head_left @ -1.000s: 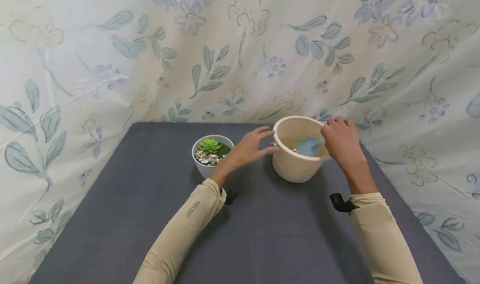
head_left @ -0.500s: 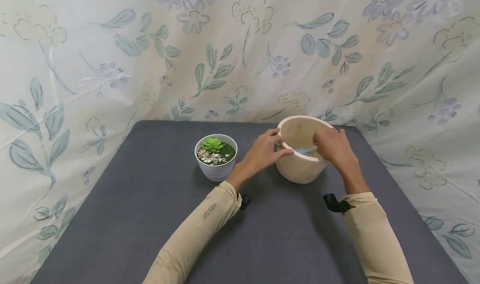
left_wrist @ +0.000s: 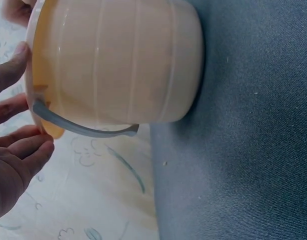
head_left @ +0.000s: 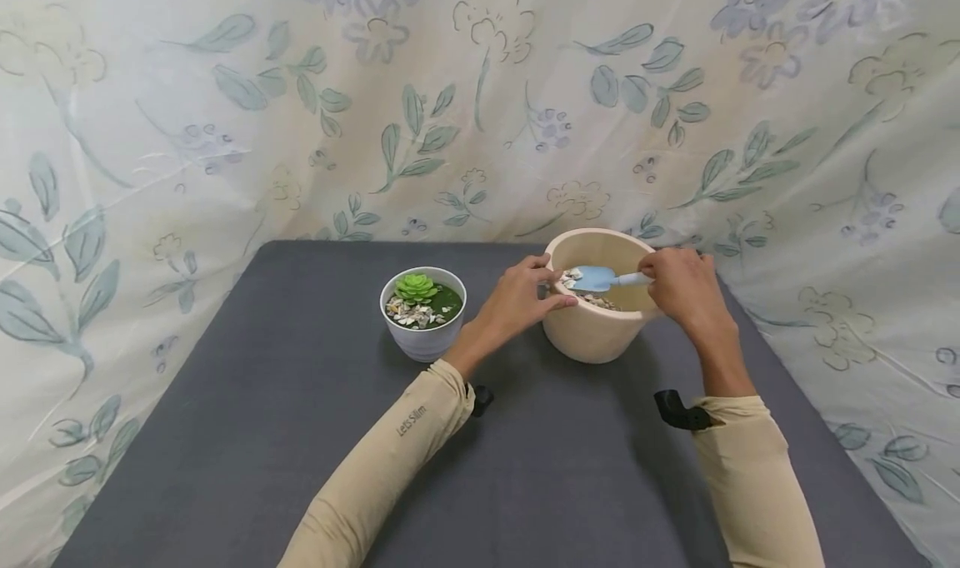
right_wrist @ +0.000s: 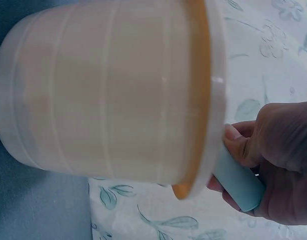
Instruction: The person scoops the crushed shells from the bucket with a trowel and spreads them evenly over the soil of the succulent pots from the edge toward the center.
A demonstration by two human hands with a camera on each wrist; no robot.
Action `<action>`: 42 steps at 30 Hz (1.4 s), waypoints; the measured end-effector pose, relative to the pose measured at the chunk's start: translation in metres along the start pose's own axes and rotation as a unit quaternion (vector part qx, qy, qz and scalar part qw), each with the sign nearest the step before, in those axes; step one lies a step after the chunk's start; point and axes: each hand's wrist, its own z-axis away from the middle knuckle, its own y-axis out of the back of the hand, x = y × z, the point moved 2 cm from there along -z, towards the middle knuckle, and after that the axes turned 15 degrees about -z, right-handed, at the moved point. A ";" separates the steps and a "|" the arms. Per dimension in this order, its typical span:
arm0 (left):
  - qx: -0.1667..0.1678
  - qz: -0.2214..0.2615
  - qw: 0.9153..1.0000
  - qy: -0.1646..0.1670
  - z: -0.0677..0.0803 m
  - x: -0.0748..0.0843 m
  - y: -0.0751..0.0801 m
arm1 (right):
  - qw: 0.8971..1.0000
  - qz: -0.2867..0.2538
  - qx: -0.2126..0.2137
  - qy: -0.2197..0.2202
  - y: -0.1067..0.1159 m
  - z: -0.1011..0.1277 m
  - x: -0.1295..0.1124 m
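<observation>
A cream pot (head_left: 592, 339) stands on the grey table, right of centre. My right hand (head_left: 654, 278) grips the handle of a light blue scoop (head_left: 596, 278), which is held level over the pot's mouth with pale pebbles on its blade. More pebbles lie inside the pot. My left hand (head_left: 551, 285) rests with relaxed fingers against the pot's left rim and wall. The right wrist view shows the pot (right_wrist: 108, 95) side-on and the scoop's blue handle (right_wrist: 238, 181) in my fingers. In the left wrist view my fingers (left_wrist: 21, 147) lie beside the pot (left_wrist: 118, 65).
A small white pot (head_left: 423, 339) with a green succulent (head_left: 416, 287) and pebbles on top stands just left of my left hand. The grey table (head_left: 262, 435) is backed and flanked by a floral curtain (head_left: 480, 102) that hangs close behind the cream pot.
My right hand has lifted the scoop from low inside the cream pot up to rim height, now loaded with pebbles. My left hand has closed in onto the pot's left rim.
</observation>
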 end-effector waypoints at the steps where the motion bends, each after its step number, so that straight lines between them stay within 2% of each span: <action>1: 0.003 0.000 1.000 0.000 0.000 -0.001 0.000 | 1.000 -0.003 0.006 -0.002 0.002 0.001 0.000; 12: 0.016 0.009 1.000 -0.003 0.002 -0.005 -0.001 | 0.998 -0.014 0.061 0.000 0.026 0.013 0.009; 20: 0.004 -0.010 1.000 -0.014 0.005 -0.012 0.005 | 0.997 -0.031 0.063 0.022 0.038 0.019 -0.007; 24: 0.014 -0.023 1.000 0.000 0.012 -0.019 0.015 | 0.996 -0.052 0.063 0.046 0.041 0.021 -0.017; 27: 0.026 -0.030 0.999 0.020 0.024 -0.030 0.027 | 0.994 -0.071 0.058 0.063 0.040 0.021 -0.026; 33: 0.040 -0.039 0.997 0.053 0.058 -0.069 0.063 | 0.988 -0.112 0.038 0.101 0.022 0.012 -0.052; 38: 0.022 -0.061 0.991 0.121 0.090 -0.102 0.089 | 0.981 -0.140 0.013 0.130 0.000 0.002 -0.078; 42: -0.011 -0.061 0.982 0.176 0.115 -0.121 0.095 | 0.977 -0.160 -0.010 0.144 -0.020 -0.008 -0.100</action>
